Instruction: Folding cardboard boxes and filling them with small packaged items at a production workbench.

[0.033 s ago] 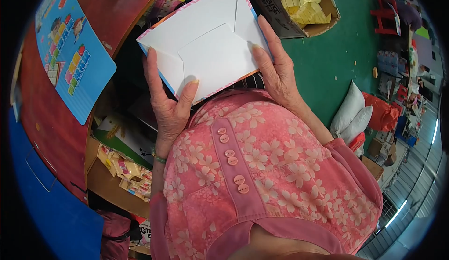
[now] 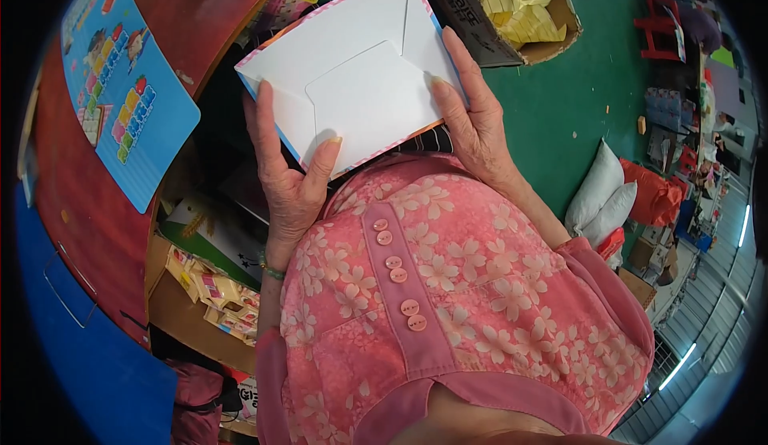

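A thin cardboard box (image 2: 362, 97) is held tilted above my lap, its plain white inside facing me and its pink-checked rim showing. Inside it lies a folded flap with rounded corners. My left hand (image 2: 290, 174) grips the left side, thumb at the near edge and fingers along the outer wall. On the opposite side my right hand (image 2: 478, 121) holds the box, with the thumb over the rim. The fingertips beneath the box are hidden. To the left, a flat light-blue printed card sheet (image 2: 132, 117) lies on the red-brown table (image 2: 196, 13), partly past its edge.
Beyond the box stands a brown carton (image 2: 500, 41) holding yellow plastic wrap. Lower left, another carton (image 2: 180, 305) contains several small packages. White sacks (image 2: 596, 185) and a red bag (image 2: 654, 193) sit on the green floor (image 2: 552, 101) at right, near a red stool (image 2: 660, 25).
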Motion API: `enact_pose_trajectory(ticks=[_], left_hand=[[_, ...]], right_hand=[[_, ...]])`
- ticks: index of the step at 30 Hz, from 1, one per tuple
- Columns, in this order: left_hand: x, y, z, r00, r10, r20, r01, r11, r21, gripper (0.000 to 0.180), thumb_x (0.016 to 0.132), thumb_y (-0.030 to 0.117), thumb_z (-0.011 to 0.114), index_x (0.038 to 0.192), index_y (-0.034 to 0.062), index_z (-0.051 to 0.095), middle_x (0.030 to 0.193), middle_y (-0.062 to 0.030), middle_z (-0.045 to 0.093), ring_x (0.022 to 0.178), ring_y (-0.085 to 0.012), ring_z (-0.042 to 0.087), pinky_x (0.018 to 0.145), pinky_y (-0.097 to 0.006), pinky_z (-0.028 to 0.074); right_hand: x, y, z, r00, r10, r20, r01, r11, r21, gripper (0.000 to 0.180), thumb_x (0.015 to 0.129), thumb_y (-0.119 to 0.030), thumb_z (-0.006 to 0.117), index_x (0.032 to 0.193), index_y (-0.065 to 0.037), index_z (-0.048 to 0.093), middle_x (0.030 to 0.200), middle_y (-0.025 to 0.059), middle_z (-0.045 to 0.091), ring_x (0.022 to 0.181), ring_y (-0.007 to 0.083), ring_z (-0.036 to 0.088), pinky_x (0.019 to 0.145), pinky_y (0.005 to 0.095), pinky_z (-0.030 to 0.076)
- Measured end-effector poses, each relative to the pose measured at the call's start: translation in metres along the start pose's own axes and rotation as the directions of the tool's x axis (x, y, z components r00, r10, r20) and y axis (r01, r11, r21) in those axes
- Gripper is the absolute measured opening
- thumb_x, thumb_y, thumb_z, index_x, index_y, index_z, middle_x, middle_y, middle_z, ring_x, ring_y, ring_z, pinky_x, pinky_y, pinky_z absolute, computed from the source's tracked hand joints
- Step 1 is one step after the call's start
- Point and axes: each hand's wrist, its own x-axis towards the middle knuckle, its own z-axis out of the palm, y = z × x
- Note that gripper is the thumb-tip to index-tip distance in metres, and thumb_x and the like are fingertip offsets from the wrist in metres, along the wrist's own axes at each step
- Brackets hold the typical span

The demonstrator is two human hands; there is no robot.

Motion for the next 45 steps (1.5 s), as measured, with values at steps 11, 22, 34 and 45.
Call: enact_pose_trajectory(ticks=[11,22,34,45], left_hand=[[0.002,0.008,-0.014,0.979,0.199,0.050,-0.203,0.974,0.103,0.035,0.084,0.010,0.070,0.118,0.0032,0.063,0.156,-0.0244,0.013,0.137,-0.0358,0.036,0.105,-0.043,0.041],[0.002,0.039,-0.018,0.992,-0.126,-0.001,0.124,0.979,-0.161,0.023,0.093,0.016,0.061,0.088,-0.0031,0.073,0.160,-0.0202,0.012,0.143,-0.0232,0.029,0.112,-0.039,0.027],[-0.009,0.044,-0.022,0.981,-0.190,0.027,0.190,0.981,0.029,0.022,0.092,0.016,0.063,0.090,-0.0021,0.075,0.160,-0.0187,0.014,0.143,-0.0245,0.028,0.113,-0.037,0.026],[-0.009,0.042,-0.023,0.915,-0.391,0.098,0.378,0.916,0.133,0.024,0.093,0.018,0.061,0.096,-0.0033,0.074,0.149,-0.0246,0.034,0.135,-0.0244,0.040,0.105,-0.033,0.035]], right_hand=[[0.010,-0.029,-0.004,0.990,-0.139,0.024,0.141,0.979,-0.150,0.019,0.086,-0.013,0.072,0.101,0.000,0.070,0.138,0.0279,0.041,0.129,0.0336,0.046,0.099,0.0412,0.043],[0.013,-0.041,-0.002,0.999,-0.002,0.052,0.000,0.999,0.040,0.022,0.084,-0.025,0.075,0.083,-0.003,0.075,0.140,0.0258,0.042,0.134,0.0303,0.038,0.107,0.0455,0.030],[0.001,-0.040,0.002,0.997,0.017,0.080,-0.018,1.000,0.013,0.020,0.084,-0.018,0.074,0.072,-0.002,0.072,0.149,0.0217,0.032,0.135,0.0324,0.037,0.108,0.0464,0.032],[-0.004,-0.043,0.002,0.980,0.162,0.117,-0.165,0.986,0.013,0.018,0.084,-0.014,0.072,0.073,-0.001,0.072,0.151,0.0209,0.029,0.133,0.0329,0.040,0.105,0.0417,0.038]])
